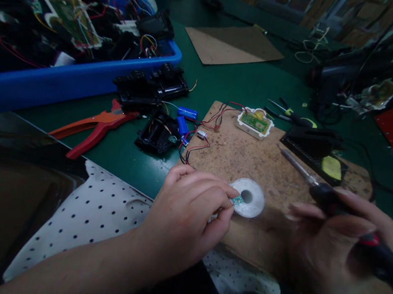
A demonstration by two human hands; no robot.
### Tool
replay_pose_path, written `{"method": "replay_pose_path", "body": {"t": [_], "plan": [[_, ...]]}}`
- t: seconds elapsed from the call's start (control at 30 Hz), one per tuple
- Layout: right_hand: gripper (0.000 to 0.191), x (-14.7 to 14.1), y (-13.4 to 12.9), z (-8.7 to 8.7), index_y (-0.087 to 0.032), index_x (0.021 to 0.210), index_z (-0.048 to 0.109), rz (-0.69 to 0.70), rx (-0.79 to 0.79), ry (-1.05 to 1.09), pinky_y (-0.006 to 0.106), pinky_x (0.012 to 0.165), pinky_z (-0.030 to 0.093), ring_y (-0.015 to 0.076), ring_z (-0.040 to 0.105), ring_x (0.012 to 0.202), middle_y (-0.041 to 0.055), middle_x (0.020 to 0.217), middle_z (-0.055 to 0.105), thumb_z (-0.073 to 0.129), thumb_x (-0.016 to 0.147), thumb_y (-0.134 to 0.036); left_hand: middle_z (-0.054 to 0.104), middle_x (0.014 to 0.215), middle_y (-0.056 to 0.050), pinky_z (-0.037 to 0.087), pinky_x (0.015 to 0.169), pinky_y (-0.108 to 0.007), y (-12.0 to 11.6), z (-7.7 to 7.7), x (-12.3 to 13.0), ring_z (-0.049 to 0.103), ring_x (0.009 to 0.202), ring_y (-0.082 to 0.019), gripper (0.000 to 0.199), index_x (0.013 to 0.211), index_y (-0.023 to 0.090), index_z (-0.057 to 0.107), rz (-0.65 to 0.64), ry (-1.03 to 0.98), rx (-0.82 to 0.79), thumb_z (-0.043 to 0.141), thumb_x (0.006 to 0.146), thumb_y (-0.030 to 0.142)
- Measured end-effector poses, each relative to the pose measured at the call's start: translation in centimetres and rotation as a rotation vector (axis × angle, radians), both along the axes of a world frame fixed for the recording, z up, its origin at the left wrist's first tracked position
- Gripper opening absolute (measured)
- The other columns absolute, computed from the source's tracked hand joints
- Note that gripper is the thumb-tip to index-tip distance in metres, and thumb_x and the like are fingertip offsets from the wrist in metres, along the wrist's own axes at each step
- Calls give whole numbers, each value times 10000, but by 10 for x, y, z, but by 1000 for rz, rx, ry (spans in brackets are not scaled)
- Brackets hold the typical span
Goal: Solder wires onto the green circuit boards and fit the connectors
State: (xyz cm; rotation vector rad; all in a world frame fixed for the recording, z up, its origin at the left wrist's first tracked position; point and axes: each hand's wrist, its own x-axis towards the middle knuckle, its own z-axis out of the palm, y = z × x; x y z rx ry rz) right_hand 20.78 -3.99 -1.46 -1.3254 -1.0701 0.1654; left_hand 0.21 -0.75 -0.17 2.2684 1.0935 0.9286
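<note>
Between the thumb and fingertips of my left hand [195, 211] is a small green circuit board [237, 201]. It lies over the edge of the hole in a pale round spool [253, 203], which rests on the brown board. My right hand [338, 244] is wrapped round the black handle of a soldering iron [299, 168]. The iron's metal tip points up and to the left, apart from the small board. Behind the spool, a white housing with a green circuit board [256, 122] sits on the board, with red and black wires leading from it.
The brown work board [232, 157] carries a black iron stand with a yellow sponge [333, 167]. Pliers [293, 115] lie behind it. At left are red-handled cutters [98, 126], black plastic housings [157, 131], blue cylindrical cells [187, 113] and a blue bin [81, 76] heaped with wired parts.
</note>
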Motion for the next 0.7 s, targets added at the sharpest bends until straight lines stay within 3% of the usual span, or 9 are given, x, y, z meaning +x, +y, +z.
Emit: {"method": "replay_pose_path", "body": {"t": [0.07,0.13,0.3,0.47,0.6,0.7], "plan": [[191,-5,0,1,-214,1060,705,58,-27,-51,243,549,584,127,716,625,5,875,713,697,893,-306,771,1054,63,333,978,-393,0,0,0,685,1048,-160,101,825,225,627,-1,8,-6,641,894,152],[311,-10,1,3,-256,1132,685,190,-121,-51,315,720,631,176,751,788,15,962,731,753,831,-223,771,1062,55,332,978,-396,-1,1,-1,684,1051,-167,98,830,226,628,-6,12,-9,637,894,152],[632,-16,6,4,-335,1317,549,393,-237,-167,508,1049,524,262,672,1150,37,1220,688,803,754,-201,777,1052,32,327,969,-404,0,2,-1,691,1034,-179,106,822,220,623,-9,16,1,615,909,159],[661,-16,9,1,-322,1348,498,468,-325,-149,508,1083,496,261,627,1224,54,1299,647,794,767,-217,779,1064,10,336,967,-421,1,1,1,688,1050,-193,140,818,218,629,-19,24,-5,575,944,189],[673,-15,9,-1,-314,1351,493,497,-342,-80,475,1056,522,260,616,1246,62,1318,636,802,761,-219,756,1139,-6,361,1003,-453,-1,9,-6,664,1117,-222,32,932,237,654,12,-24,-19,633,909,230],[677,-14,9,-2,-306,1348,501,494,-351,-88,492,1076,506,265,626,1232,64,1291,655,812,752,-223,698,1248,-58,414,1047,-459,1,15,-20,621,1193,-246,234,1095,220,628,93,-160,-56,663,864,209]]}}
